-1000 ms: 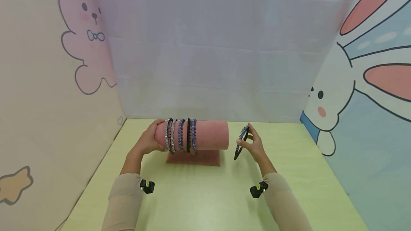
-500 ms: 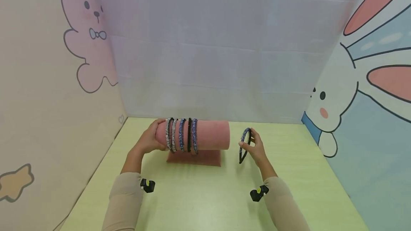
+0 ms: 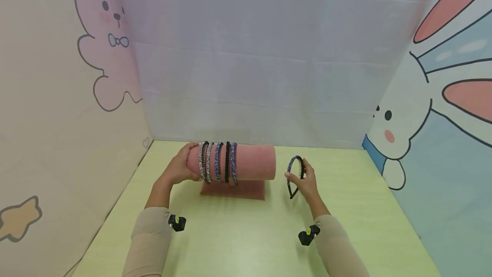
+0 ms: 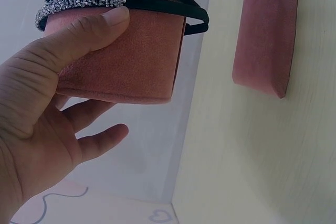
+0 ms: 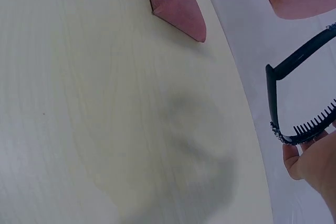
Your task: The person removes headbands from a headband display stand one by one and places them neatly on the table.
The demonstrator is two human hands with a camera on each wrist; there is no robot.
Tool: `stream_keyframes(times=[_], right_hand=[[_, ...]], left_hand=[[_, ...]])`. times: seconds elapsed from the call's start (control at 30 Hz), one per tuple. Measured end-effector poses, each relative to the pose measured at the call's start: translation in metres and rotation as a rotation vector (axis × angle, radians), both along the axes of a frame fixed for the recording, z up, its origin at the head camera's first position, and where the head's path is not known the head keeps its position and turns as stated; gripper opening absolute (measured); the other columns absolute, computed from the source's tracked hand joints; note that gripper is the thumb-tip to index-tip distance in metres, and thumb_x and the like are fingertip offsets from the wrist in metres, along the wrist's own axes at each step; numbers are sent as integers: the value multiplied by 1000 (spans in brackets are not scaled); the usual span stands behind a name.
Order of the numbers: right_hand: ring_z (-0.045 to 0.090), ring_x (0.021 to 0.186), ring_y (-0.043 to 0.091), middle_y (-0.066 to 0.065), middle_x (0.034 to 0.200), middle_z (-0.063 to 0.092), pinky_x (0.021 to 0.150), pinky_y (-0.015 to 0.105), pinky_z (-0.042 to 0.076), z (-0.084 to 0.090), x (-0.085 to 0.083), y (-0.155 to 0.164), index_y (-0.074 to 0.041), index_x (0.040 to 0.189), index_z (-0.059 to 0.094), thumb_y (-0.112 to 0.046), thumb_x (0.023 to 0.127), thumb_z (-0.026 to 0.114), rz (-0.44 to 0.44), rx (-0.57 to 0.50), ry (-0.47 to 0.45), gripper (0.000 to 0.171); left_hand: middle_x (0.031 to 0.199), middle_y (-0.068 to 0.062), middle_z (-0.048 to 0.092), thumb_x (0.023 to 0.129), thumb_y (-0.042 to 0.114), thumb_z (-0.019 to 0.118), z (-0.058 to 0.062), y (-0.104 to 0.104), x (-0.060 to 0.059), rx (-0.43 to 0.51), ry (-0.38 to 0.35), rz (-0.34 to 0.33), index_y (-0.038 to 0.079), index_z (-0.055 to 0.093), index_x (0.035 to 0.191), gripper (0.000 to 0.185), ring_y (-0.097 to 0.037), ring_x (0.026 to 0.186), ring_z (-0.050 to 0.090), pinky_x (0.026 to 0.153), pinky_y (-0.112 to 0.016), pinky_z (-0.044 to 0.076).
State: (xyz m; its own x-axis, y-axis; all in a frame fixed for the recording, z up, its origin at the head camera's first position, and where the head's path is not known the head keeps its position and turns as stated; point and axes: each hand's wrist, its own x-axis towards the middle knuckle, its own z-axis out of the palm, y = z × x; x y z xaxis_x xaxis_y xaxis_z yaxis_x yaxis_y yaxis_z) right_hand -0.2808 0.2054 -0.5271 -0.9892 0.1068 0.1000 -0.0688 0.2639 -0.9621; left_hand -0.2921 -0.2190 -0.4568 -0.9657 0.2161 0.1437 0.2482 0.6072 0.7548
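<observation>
The green table [image 3: 246, 243] fills the near part of the scene, with cartoon bunny walls [image 3: 430, 110] around it. In the middle of the table sits a fat pink roll [image 3: 251, 162] on a flat pink base [image 3: 234, 190]. Five headbands [image 3: 217, 162] hug the left part of the roll, side by side. The right part of the roll is bare.

The left hand [image 3: 177, 169] is curled around the left end of the roll. The right hand [image 3: 303, 181] is just to the right of the roll and pinches one more blue sparkly headband [image 3: 295, 174] between thumb and fingers. This headband is up in the air, near the bare end of the roll but not touching it.

It looks like the step now is getting the loose headband onto the roll. I think the next move needs the headband's open side turned toward the roll, then slid over the bare right end while the left hand keeps the roll from rolling.

The left wrist view shows the thumb [image 4: 100, 27] pressing right beside a silver sparkly band [image 4: 84, 1], and the other fingers [image 4: 100, 137] spread under the roll. The head view hides those. The right wrist view shows little comb teeth [image 5: 315, 121] inside the held headband, which look too small to see from the head.
</observation>
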Motion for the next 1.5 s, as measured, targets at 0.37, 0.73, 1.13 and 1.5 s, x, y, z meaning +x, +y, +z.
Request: stream_keyframes(times=[0.37,0.73,1.13,1.5], right_hand=[[13,131,41,24,144,19,100,57,24,-20,-10,-7,-5,147,21,-38,70,80,-96,226,-11,103],[22,123,48,25,140,27,89,67,25,-41,-22,-17,-2,145,25,-59,67,72,-82,533,-61,108],[21,123,45,25,138,29,90,66,23,-52,-23,-16,1,143,27,-66,65,69,-89,684,-129,112],[22,123,47,28,137,28,90,64,23,-63,-27,-20,4,140,31,-67,66,66,-104,763,-189,109]], left_hand=[[137,-9,37,46,4,91,0,-4,-2,-7,3,2,22,31,140,113,-34,114,43,88,-52,41],[137,-9,37,46,5,91,2,-5,-1,1,-7,4,22,31,140,113,-33,114,43,88,-51,41],[136,-8,38,46,4,91,0,0,-2,10,3,4,21,32,139,112,-32,113,43,88,-51,41],[134,-8,38,45,4,91,-1,2,-2,-1,22,8,19,33,138,111,-31,113,43,90,-50,39]])
